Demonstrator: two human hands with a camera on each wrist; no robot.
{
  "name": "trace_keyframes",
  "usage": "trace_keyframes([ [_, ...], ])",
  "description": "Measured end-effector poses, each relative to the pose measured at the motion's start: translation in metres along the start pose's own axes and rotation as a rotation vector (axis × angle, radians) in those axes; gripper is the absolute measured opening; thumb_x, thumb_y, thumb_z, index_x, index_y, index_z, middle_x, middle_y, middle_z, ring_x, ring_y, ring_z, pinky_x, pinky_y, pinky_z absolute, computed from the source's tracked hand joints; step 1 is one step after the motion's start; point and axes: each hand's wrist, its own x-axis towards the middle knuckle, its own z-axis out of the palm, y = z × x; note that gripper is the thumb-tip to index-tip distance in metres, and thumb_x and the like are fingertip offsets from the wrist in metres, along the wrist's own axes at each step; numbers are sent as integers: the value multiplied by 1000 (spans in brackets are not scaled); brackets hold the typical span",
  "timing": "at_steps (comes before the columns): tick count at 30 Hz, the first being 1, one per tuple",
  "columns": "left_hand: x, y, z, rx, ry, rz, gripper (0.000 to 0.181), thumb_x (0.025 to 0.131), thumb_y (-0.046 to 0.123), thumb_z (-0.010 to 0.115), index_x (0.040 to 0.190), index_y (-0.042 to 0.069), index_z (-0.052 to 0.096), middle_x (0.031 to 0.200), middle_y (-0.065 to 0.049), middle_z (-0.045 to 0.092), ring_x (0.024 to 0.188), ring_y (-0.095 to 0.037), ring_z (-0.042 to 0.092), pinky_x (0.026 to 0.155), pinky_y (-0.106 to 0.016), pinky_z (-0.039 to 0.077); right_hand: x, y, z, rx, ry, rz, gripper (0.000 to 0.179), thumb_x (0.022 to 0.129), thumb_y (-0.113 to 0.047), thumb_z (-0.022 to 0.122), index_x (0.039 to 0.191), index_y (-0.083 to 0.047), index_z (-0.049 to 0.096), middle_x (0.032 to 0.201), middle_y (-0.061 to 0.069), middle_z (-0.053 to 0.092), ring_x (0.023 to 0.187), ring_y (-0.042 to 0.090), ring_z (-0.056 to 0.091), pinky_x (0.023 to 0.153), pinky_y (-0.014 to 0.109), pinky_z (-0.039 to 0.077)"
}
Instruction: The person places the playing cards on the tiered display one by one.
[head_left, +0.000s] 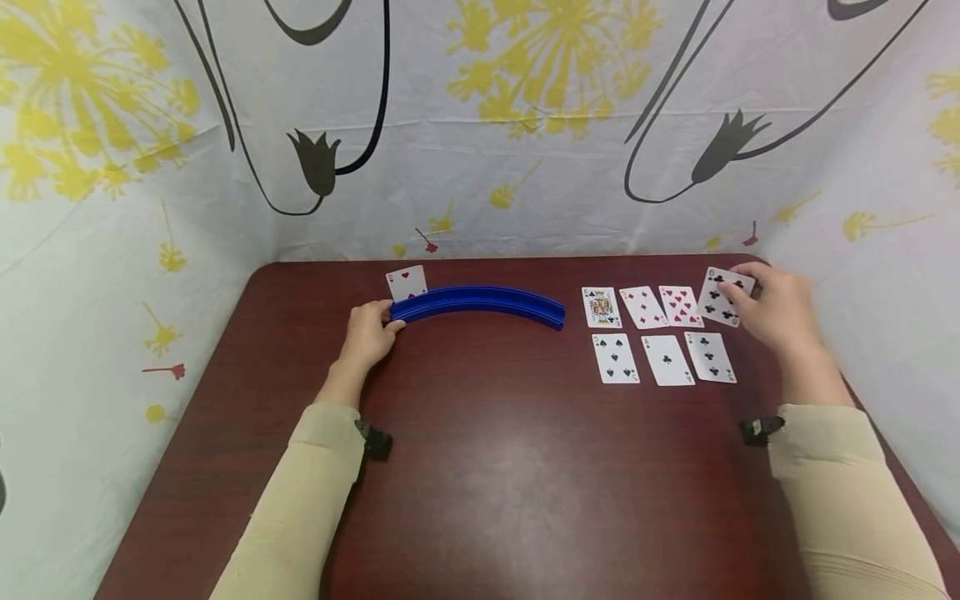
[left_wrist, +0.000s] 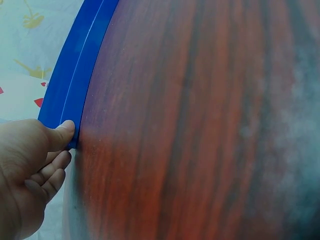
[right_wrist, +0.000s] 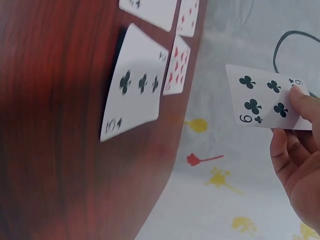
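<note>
- While the left hand (head_left: 367, 333) pinches the left end of the curved blue card holder (head_left: 480, 300) in the head view, the right hand (head_left: 783, 308) grips the six of clubs (head_left: 718, 300), well to the holder's right.
- Behind the holder's left end shows a card with a red heart (head_left: 406, 282), its lower part hidden; whether it sits in the groove cannot be told.
- Right of the holder, on the dark brown table (head_left: 510, 475), lie a king (head_left: 602, 307), a diamonds card (head_left: 643, 307) and a many-pipped hearts card (head_left: 681, 307); the row nearer the person has the five of spades (head_left: 616, 358), the ace of clubs (head_left: 667, 360) and another clubs card (head_left: 709, 357).
- Past the holder's far side hangs a flower-printed cloth (head_left: 540, 183).
- Left wrist view: the thumb presses on the holder's end, and the holder covers part of the heart card.
- Right wrist view: thumb and fingers clasp the six of clubs, the thumb hiding part of its face; the other clubs card partly screens the many-pipped hearts card.
</note>
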Motion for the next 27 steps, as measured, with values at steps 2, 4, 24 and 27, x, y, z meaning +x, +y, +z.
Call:
trace_keyframes([
  [2,0,0,0,1,-1,1,48,99,10,67,141,-9,53,125,-28,65,115,-37,64,99,-49,51,1,-4,2,0,3,-6,30,95,-16,72,113,7,67,76,23,64,62,25,49,56,23,31],
  [4,0,0,0,1,-2,1,48,99,11,67,141,-9,53,125,-29,65,115,-37,64,99,-49,51,2,-7,3,2,17,-16,29,94,-16,72,113,6,68,75,22,64,62,24,48,56,24,30],
  [24,1,-2,0,-6,-5,8,49,99,10,67,141,-10,53,124,-29,65,115,-38,64,100,-50,50,8,-40,19,95,56,-86,27,93,-12,74,112,6,71,78,23,69,56,-9,42,54,11,32],
  [27,1,-2,0,-2,-1,11,49,98,10,68,140,-10,54,123,-29,65,114,-38,64,100,-49,50,8,-44,23,109,54,-111,25,93,-10,74,111,6,71,76,22,69,55,-10,42,54,12,33],
])
